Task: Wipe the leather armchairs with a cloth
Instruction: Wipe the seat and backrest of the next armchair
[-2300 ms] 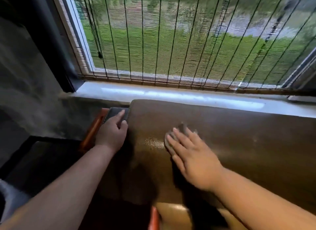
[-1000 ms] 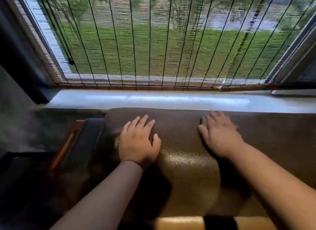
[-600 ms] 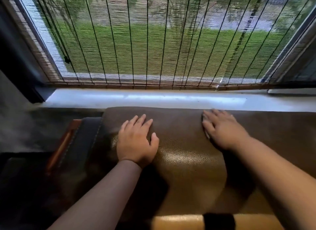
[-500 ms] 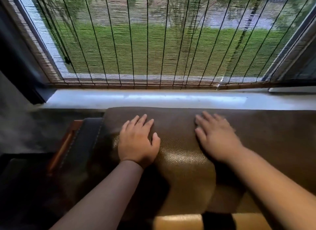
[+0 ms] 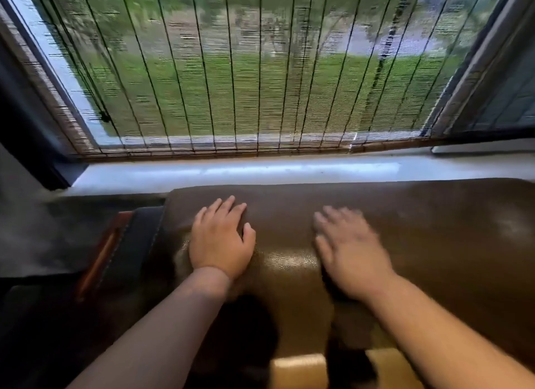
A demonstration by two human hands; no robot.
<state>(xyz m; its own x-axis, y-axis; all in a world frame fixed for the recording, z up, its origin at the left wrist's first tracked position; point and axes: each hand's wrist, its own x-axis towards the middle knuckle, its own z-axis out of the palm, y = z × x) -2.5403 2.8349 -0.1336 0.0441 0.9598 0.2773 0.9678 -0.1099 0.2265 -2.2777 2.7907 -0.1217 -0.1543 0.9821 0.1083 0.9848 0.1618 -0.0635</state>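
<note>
Armchair back (image 5: 434, 229) lengthwise along windowsill (image 5: 260, 171)

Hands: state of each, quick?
Left hand: open, flat on the armchair.
Right hand: open, blurred, flat on the armchair; no cloth visible.

A single head-worn camera looks forward and down, close over the brown chair back (image 5: 419, 232). It faces the window blind (image 5: 246, 84) and the sill (image 5: 260, 168) just beyond.
</note>
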